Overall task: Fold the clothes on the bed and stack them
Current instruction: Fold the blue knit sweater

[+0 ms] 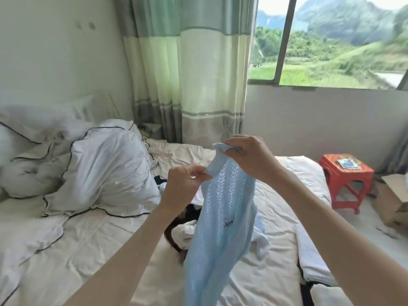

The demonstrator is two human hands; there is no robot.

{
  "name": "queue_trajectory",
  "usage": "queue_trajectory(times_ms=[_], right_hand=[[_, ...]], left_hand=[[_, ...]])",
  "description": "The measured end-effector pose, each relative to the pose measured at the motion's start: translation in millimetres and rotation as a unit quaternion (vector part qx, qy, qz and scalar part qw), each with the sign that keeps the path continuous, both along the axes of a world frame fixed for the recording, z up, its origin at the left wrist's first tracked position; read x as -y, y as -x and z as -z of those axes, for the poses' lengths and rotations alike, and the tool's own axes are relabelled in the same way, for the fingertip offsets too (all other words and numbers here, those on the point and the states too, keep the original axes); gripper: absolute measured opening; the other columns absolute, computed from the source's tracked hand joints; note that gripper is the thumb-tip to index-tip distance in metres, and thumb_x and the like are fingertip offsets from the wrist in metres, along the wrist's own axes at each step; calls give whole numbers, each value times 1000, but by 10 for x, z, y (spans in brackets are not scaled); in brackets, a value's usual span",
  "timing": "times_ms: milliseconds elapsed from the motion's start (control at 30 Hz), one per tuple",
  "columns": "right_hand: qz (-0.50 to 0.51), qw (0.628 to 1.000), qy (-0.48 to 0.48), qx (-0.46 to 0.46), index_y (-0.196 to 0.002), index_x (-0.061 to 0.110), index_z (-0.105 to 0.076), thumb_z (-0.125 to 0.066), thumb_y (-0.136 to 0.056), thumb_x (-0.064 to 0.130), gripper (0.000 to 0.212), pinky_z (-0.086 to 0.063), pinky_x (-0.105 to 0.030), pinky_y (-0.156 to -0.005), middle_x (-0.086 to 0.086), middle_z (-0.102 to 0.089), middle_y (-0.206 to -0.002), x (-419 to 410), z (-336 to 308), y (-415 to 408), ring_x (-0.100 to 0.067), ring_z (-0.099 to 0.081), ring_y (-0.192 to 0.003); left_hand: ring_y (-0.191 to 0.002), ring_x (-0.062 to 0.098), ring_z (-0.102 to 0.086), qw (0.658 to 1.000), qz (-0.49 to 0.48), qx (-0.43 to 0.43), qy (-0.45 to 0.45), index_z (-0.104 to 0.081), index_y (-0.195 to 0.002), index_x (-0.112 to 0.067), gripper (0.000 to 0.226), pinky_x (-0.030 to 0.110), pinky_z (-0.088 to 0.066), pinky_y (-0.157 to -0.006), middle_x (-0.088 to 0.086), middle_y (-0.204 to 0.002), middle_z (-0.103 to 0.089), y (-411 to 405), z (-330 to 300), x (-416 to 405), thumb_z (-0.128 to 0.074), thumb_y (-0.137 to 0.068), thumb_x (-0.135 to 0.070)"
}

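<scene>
A light blue knitted garment (220,230) hangs in the air above the bed (92,246). My left hand (184,184) pinches its upper edge from the left. My right hand (249,157) grips the top of the same garment a little higher and to the right. The knit drapes down between my forearms, with a small label showing on it. Beneath it on the bed lies a heap of other clothes: a dark brown piece (174,228) and white pieces (187,233), partly hidden by the blue garment.
A crumpled white duvet with dark piping (106,168) and pillows fill the left of the bed. A striped curtain (189,69) hangs behind. A red plastic stool (346,180) and a cardboard box (393,202) stand on the floor at right, under the window.
</scene>
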State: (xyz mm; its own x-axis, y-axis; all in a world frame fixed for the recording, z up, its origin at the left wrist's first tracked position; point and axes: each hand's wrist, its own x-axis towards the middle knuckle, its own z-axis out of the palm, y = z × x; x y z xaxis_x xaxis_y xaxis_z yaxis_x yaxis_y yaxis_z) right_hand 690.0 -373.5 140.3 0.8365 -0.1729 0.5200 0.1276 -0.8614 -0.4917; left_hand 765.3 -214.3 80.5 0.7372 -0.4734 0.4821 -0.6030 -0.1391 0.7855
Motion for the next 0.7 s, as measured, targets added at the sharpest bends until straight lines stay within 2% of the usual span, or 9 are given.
queue_trajectory(times_ms=[100,200,267,367,433,500,600,633,700], right_hand=[[-4,998,-35,52,-100,7,-73,-59,-88,4,19,-32,-24,-68,3,-59,-82,-151,-395,18,-17,-51,-77],[-20,992,-93,88,-105,13,-73,-60,-89,8,21,-37,-25,-70,3,-62,-87,-290,-745,40,-16,-53,-79],[-41,987,-111,105,-104,12,-73,-60,-88,7,21,-42,-32,-76,-3,-66,-92,-389,-922,49,-23,-58,-85],[-56,986,-112,112,-98,10,-75,-64,-86,5,17,-45,-37,-79,-10,-68,-93,-530,-1092,45,-29,-61,-89],[-66,986,-106,108,-94,12,-75,-67,-84,6,15,-44,-33,-73,-9,-70,-89,-616,-1149,42,-25,-60,-82],[-74,986,-110,103,-90,17,-75,-69,-82,7,14,-42,-27,-69,-5,-70,-82,-691,-1191,56,-16,-58,-76],[-93,983,-121,101,-79,30,-70,-70,-80,3,26,-38,-10,-57,14,-65,-64,-762,-1258,115,2,-53,-60],[-97,983,-121,98,-79,30,-69,-70,-80,2,28,-37,-6,-55,19,-63,-61,-772,-1285,138,7,-51,-56],[-98,984,-119,91,-81,27,-70,-70,-79,2,25,-37,-5,-56,19,-62,-62,-774,-1342,184,11,-51,-55]], left_hand=[[-70,-11,-62,998,-5,47,35,-77,-81,-19,16,3,-42,-70,-15,-75,-73,53,-427,-111,-76,-74,-5],[-70,-10,-62,994,-1,74,76,-67,-70,-40,34,1,-41,-68,-31,-68,-66,94,-761,-233,-77,-74,-8],[-71,-8,-63,994,12,71,87,-65,-69,-44,38,1,-42,-69,-30,-71,-67,101,-909,-323,-77,-75,-9],[-73,-2,-66,994,34,56,86,-69,-73,-36,27,6,-45,-71,-19,-74,-71,80,-1034,-471,-76,-76,-11],[-77,1,-67,994,47,46,91,-69,-80,-29,17,10,-48,-74,-12,-78,-72,54,-1082,-568,-75,-78,-14],[-86,-3,-65,994,66,26,80,-65,-93,-27,15,12,-50,-78,-11,-94,-70,32,-1132,-634,-71,-79,-27],[-106,-9,-56,991,125,1,38,-56,-117,-29,45,8,-45,-88,-15,-117,-62,11,-1203,-671,-62,-77,-48],[-111,-9,-54,987,156,-15,38,-54,-119,-31,46,6,-43,-89,-19,-119,-61,20,-1229,-671,-61,-77,-49],[-108,-8,-57,975,211,-52,52,-57,-113,-33,36,8,-43,-88,-24,-109,-66,38,-1262,-643,-62,-80,-45]])
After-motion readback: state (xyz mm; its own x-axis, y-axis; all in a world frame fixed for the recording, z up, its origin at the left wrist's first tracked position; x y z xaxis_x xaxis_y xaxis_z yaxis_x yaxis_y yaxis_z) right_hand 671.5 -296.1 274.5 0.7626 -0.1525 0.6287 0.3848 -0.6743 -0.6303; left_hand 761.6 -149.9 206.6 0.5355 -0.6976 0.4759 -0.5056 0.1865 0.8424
